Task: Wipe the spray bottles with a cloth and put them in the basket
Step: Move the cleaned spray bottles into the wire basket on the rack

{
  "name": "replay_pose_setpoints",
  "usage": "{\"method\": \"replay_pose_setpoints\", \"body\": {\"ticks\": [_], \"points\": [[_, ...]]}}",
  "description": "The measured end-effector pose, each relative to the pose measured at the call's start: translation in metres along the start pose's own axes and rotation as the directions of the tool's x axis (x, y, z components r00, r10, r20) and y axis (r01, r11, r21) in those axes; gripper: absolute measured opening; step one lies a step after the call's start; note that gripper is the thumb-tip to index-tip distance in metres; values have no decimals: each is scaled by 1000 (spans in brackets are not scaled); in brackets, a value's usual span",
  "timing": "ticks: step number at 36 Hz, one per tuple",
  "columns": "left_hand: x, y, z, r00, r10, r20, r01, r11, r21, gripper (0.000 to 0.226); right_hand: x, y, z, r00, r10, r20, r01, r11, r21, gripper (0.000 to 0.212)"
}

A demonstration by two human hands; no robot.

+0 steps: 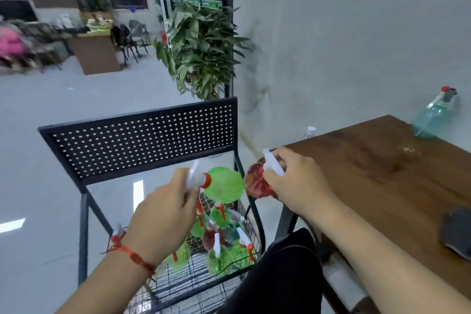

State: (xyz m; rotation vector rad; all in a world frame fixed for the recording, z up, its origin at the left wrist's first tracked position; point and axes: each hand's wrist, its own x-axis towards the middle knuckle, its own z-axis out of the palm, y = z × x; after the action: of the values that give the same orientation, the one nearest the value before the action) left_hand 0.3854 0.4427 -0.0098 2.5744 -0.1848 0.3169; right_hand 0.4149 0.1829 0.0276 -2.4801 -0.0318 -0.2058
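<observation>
Inside the wire basket (193, 285) lie perhaps eight spray bottles (224, 260).

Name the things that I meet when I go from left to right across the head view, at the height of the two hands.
left hand → green bottle → red bottle → right hand → grey cloth

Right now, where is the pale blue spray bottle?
In the head view, the pale blue spray bottle sits at the far right, on the back corner of the wooden table by the wall, beyond the right hand.
</observation>
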Motion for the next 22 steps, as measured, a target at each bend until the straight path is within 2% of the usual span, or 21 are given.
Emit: {"method": "replay_pose_setpoints", "body": {"ticks": [2,6,9,12,17,22], "points": [[-13,-20,-7,998,-57,-3,57,998,11,18,5,-6,20,997,0,77,-3,999,32,13],[-43,-62,-18,983,-184,6,183,982,37,45,9,-19,60,973,-31,230,13,997,82,16],[-66,-97,-16,956,-292,28,290,955,60,42,9,-28,94,936,-45,350,11,995,99,12],[-87,-125,-7,918,-393,45,390,919,62,51,7,-35,129,896,-57,440,22,996,83,12],[-102,-136,14,887,-446,120,430,892,141,48,4,-37,181,835,-42,549,22,999,42,4],[-101,-148,47,866,-477,151,431,865,258,29,7,-31,222,778,32,628,-39,999,-2,8]]}}
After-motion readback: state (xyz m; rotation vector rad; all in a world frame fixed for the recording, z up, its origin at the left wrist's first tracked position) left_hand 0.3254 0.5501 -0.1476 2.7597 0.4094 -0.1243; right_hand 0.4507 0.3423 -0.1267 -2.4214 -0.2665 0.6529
